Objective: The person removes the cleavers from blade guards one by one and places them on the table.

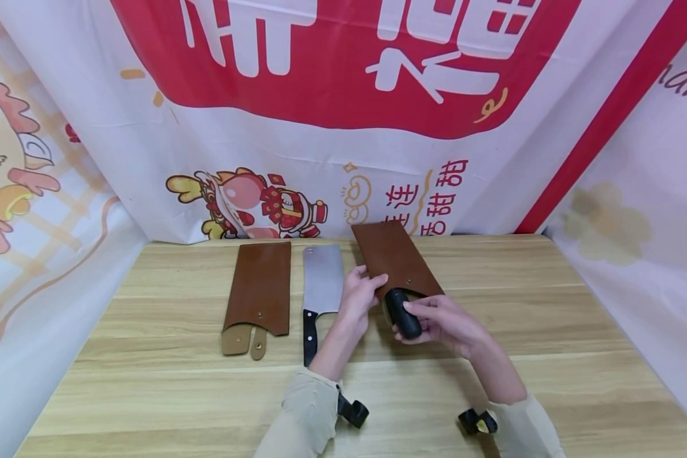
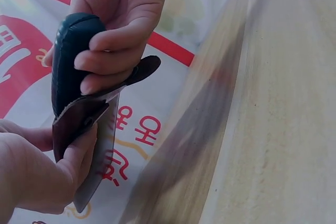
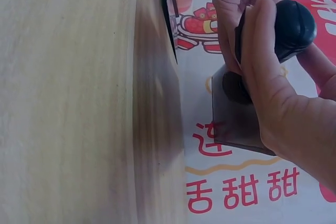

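Note:
In the head view, a brown leather knife sheath [image 1: 397,254] is held tilted above the table, its mouth facing the person. My left hand [image 1: 360,292] pinches the left edge of this sheath near its mouth, thumb on top. A black knife handle [image 1: 405,318] sticks out of the mouth, and my right hand [image 1: 443,324] grips it with thumb and fingers. The leather hides most of the blade. From the left wrist, the handle [image 2: 76,66] rises out of the sheath mouth [image 2: 73,124], with the right fingers wrapped along its side.
A cleaver [image 1: 323,280] with a black handle lies left of my left hand. Farther left is a second brown sheath [image 1: 257,286], its straps toward the person. The wooden table [image 1: 166,381] ends at a printed cloth backdrop [image 1: 298,140].

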{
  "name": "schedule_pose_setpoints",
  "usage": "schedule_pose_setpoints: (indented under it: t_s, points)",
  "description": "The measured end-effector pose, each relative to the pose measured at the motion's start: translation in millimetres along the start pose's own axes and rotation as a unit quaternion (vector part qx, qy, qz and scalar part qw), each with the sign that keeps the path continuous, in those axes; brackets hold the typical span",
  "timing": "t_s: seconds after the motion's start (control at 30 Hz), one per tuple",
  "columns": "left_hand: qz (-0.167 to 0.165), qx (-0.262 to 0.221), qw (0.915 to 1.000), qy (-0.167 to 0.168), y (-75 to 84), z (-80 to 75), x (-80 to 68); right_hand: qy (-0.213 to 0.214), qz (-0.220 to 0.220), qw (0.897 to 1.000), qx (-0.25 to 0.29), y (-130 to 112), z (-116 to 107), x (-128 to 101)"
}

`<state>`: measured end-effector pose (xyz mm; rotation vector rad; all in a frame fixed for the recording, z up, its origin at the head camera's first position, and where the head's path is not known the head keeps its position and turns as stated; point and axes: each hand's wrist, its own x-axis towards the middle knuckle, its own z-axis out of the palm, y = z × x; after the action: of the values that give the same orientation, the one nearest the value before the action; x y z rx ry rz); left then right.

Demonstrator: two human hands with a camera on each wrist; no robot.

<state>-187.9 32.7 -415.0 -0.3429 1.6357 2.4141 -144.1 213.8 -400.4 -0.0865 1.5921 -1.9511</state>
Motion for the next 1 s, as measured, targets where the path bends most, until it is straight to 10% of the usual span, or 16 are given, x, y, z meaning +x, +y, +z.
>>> schedule_pose_setpoints:
  t_s: [1.0]
  points:
    - [-0.021, -0.089, 0.9951, -0.037, -0.7, -3.9, 6.4, 0.015, -0.028, 0.993, -0.113, -14, 13, -14]
